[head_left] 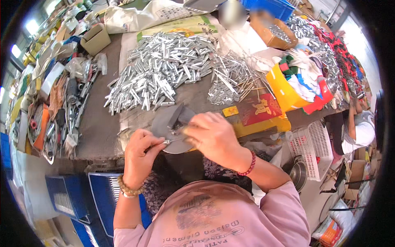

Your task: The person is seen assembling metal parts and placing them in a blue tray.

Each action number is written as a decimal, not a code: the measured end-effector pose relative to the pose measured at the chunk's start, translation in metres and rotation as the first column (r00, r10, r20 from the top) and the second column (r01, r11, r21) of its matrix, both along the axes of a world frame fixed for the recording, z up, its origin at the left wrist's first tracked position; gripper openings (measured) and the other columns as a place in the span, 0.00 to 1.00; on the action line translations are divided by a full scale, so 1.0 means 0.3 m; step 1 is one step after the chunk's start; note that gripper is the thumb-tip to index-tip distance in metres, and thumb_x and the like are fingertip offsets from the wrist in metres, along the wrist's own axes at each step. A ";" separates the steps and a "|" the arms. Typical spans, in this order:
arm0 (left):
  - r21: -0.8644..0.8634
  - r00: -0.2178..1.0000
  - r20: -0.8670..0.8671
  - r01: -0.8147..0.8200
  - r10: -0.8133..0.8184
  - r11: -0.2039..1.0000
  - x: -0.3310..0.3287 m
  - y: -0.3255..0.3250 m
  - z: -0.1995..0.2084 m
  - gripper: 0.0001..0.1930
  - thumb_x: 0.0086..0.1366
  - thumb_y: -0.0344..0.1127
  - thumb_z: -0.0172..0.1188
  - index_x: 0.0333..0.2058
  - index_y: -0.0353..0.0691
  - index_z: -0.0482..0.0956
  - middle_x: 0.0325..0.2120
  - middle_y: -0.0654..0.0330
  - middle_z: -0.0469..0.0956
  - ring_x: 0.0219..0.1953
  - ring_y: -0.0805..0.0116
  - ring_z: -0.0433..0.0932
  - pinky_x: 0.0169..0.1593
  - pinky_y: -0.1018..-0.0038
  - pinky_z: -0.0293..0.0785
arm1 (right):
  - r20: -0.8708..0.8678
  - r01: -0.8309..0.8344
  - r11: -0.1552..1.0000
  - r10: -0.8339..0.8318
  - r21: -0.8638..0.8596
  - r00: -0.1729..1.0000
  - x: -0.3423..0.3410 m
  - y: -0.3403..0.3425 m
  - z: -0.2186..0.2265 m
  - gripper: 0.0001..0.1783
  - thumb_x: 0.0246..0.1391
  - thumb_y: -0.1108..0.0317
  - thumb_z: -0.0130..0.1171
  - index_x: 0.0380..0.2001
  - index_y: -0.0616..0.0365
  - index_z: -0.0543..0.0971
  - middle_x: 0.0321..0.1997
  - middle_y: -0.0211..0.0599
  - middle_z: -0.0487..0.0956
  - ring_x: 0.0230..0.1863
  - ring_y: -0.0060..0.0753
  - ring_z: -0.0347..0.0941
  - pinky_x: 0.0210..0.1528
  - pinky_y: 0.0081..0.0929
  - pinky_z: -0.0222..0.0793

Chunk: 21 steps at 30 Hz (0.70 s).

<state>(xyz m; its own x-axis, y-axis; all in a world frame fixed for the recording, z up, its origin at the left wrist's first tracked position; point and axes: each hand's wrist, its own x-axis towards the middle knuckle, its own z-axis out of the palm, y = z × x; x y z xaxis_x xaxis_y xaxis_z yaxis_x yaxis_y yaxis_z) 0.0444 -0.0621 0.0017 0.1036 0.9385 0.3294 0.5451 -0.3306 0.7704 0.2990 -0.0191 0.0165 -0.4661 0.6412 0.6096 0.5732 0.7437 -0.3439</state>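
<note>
My left hand [142,152] is at the near edge of the workbench, thumb and fingertips pinched on a small silver metal piece [166,141]. Its tip lies over a round grey plate [161,119], which carries a dark upright fixture [176,119]. On the plate's right side is my right hand [216,140], its fingers curled together close to the fixture and slightly smeared. Whatever those fingers hold is hidden. Beyond the plate spreads a large heap of short silver metal tubes [158,68]. To its right lies a smaller pile of thin metal rods and pins [230,80].
A red card [262,109] lies right of the plate. Behind it stands a yellow bag [284,88] of cloths. Tools [72,94] and a cardboard box [95,39] crowd the left. Blue crates [68,197] sit below the bench. A person in white [360,133] is at far right.
</note>
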 end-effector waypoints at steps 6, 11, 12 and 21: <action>0.009 1.000 -0.025 0.003 -0.003 1.000 -0.006 -0.005 0.002 0.11 0.57 0.20 0.75 0.39 0.36 0.90 0.33 0.62 0.76 0.36 0.68 0.76 0.39 0.73 0.70 | 0.065 0.359 0.932 -0.356 -0.046 0.932 0.236 0.115 -0.005 0.10 0.47 0.74 0.73 0.36 0.54 0.86 0.37 0.37 0.81 0.43 0.47 0.81 0.47 0.42 0.79; 0.011 1.000 -0.023 0.009 -0.009 1.000 -0.006 -0.007 -0.005 0.11 0.57 0.20 0.75 0.39 0.35 0.90 0.33 0.61 0.76 0.36 0.67 0.76 0.40 0.72 0.71 | 0.166 0.342 0.939 -0.334 -0.024 0.928 0.279 0.145 -0.035 0.11 0.46 0.73 0.74 0.36 0.54 0.86 0.40 0.35 0.80 0.47 0.45 0.80 0.49 0.42 0.78; 0.011 1.000 -0.023 0.006 -0.006 1.000 -0.006 -0.008 -0.006 0.11 0.57 0.20 0.75 0.39 0.35 0.90 0.33 0.61 0.76 0.36 0.67 0.76 0.40 0.72 0.71 | 0.176 0.318 0.948 -0.311 -0.008 0.934 0.276 0.150 -0.034 0.11 0.47 0.73 0.74 0.35 0.53 0.86 0.40 0.35 0.79 0.47 0.45 0.80 0.49 0.42 0.78; 0.025 0.998 -0.045 -0.040 0.041 0.999 0.001 -0.013 0.005 0.09 0.56 0.24 0.77 0.36 0.37 0.88 0.32 0.59 0.78 0.35 0.61 0.79 0.39 0.68 0.74 | 0.116 0.232 0.972 -0.226 -0.033 0.967 0.239 0.155 -0.018 0.08 0.49 0.74 0.71 0.35 0.55 0.85 0.37 0.37 0.79 0.44 0.46 0.80 0.48 0.42 0.77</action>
<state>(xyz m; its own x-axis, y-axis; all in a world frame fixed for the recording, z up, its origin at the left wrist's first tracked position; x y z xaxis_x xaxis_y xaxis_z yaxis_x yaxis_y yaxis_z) 0.0446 -0.0660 0.0032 0.0808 0.9342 0.3473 0.5927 -0.3252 0.7368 0.3706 0.0275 0.0110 -0.3664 0.7647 0.5300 0.7627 0.5731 -0.2997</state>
